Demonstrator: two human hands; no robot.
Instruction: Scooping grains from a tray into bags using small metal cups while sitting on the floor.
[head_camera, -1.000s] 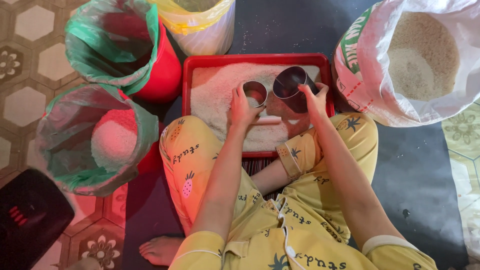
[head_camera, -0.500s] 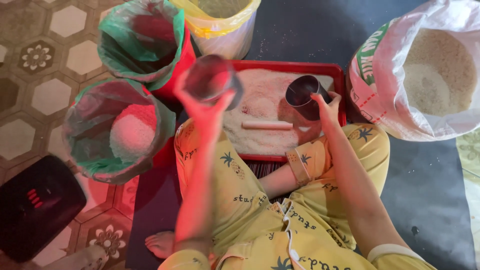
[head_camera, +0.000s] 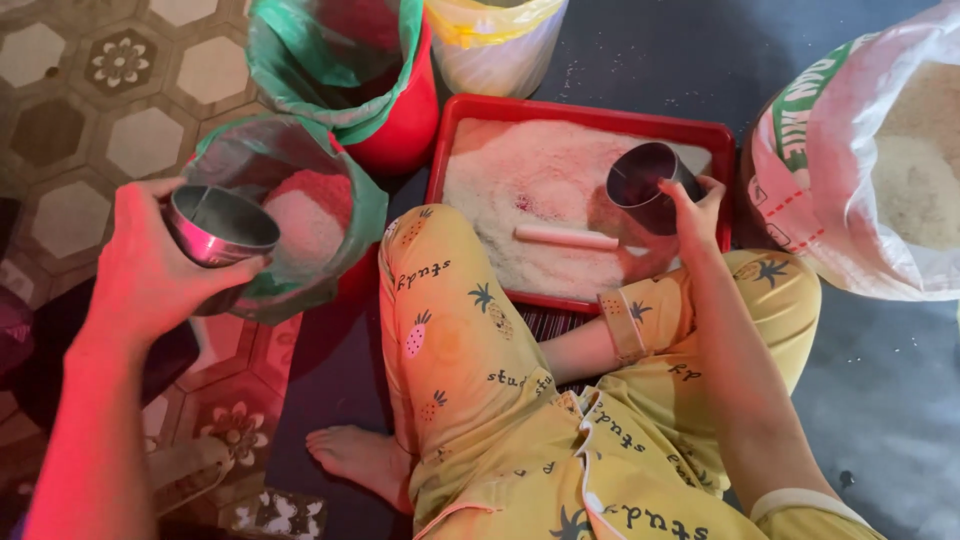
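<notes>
Head view, ordered from largest to smallest, with every position referred to the red tray (head_camera: 583, 113). At the right of the tray a large white sack (head_camera: 860, 170) of grain is seen, its mouth open. At the left of the tray a green-lined bucket (head_camera: 290, 200) holding pale grain is placed on the floor; behind it a second red bucket (head_camera: 350, 70) with a green liner stands, and a yellow-lined container (head_camera: 495, 40) is set at the tray's far left corner. The tray is covered with a layer of grain, on which a short pale stick (head_camera: 566, 238) lies lengthwise, parallel to the near rim.

A metal cup (head_camera: 218, 232) is clamped in the left hand (head_camera: 150, 270), well left of the tray and touching or just over the near rim of the green-lined bucket; its mouth is tilted toward that bucket. A second, darker metal cup (head_camera: 645, 185) is gripped by the right hand (head_camera: 695, 215) over the tray's right part, mouth turned leftward. The bucket lies nearer the left hand. A bent knee in yellow patterned fabric lies between the two hands.
</notes>
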